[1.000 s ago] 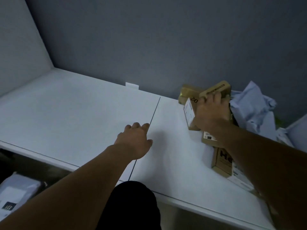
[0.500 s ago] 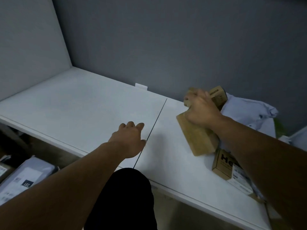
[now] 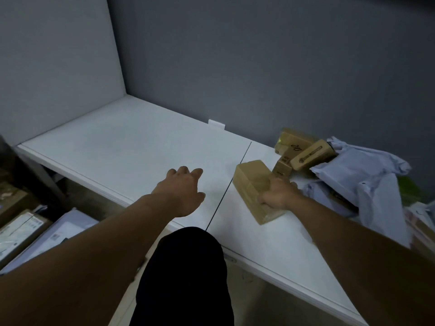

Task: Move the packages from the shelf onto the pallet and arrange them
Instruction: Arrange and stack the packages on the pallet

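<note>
A tan cardboard box (image 3: 251, 182) lies on the white shelf (image 3: 131, 147), just right of the shelf's seam. My right hand (image 3: 279, 195) grips its near right side. My left hand (image 3: 182, 189) rests flat on the shelf left of the seam, fingers apart, holding nothing. Behind the held box, against the grey wall, stand three small cardboard boxes (image 3: 299, 149). Right of them lies a heap of pale blue mailer bags (image 3: 357, 175).
Below the shelf at the left lie white and brown packages (image 3: 35, 231) on a lower level. More parcels (image 3: 421, 229) sit at the far right shelf edge. A dark knee or trouser leg (image 3: 183, 276) fills the bottom centre.
My right hand has pulled the tan box away from the pile, toward the shelf's front edge, and laid it flatter. The view has shifted right. My left hand stays in place.
</note>
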